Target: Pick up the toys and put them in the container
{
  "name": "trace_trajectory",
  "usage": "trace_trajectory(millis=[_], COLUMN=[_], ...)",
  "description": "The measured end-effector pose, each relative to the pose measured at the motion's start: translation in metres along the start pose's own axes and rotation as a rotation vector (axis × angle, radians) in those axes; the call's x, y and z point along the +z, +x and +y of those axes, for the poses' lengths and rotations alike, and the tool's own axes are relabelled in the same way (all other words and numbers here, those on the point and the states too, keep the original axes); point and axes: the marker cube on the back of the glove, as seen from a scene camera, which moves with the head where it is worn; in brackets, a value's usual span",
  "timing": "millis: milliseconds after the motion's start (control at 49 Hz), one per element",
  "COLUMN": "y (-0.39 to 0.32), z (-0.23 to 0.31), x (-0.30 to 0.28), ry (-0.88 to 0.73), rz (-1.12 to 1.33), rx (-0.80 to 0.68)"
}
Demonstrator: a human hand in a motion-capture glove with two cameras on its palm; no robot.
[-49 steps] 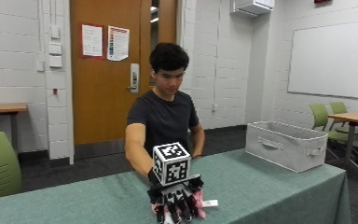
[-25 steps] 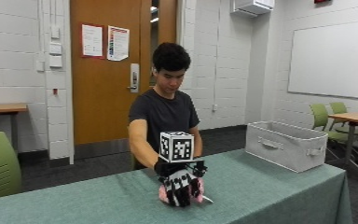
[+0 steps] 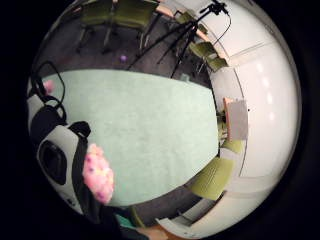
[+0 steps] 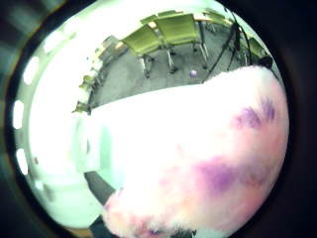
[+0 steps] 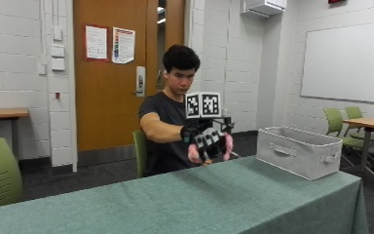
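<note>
Carry step. The right hand [image 5: 208, 141] is raised above the table [image 5: 193, 204], over its far edge in front of the person, with fingers curled around a pink toy [image 5: 193, 153]; pink plush shows on both sides of the glove in the outside view. The thumb-side palm view is mostly filled by the same toy [image 4: 213, 163], pink-white fuzz with purple patches, pressed close to the palm. In the little-finger view a lobe of the toy [image 3: 98, 173] sticks out beside the glove, with green tablecloth [image 3: 150, 125] well below, so the toy is clear of the surface.

The container [image 5: 298, 150], a pale fabric bin with a handle slot, sits near the table's right end, well apart from the hand. It stands upright, open side up; its contents cannot be seen from here.

Judgement: the pick is done and the transfer is under way, with the drop not yet made. The next move calls for taking the hand sideways toward the table's right end, keeping the toy above the bin's rim height, stopping over the opening, then opening the fingers. No other toys show on the table in these views, so how many remain cannot be told.
</note>
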Motion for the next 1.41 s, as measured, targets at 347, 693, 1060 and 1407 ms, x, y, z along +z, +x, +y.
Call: trace_trajectory(millis=[347, 693, 1060, 1407], y=[-0.135, -0.320, -0.520, -0.535], z=[-0.012, -0.011, 0.022, 0.013], x=[-0.118, -0.208, -0.225, -0.189], ry=[0.100, 0.149, 0.145, 0.040], rz=[-0.095, -0.211, -0.198, -0.352], rx=[-0.173, -0.443, -0.685, -0.776])
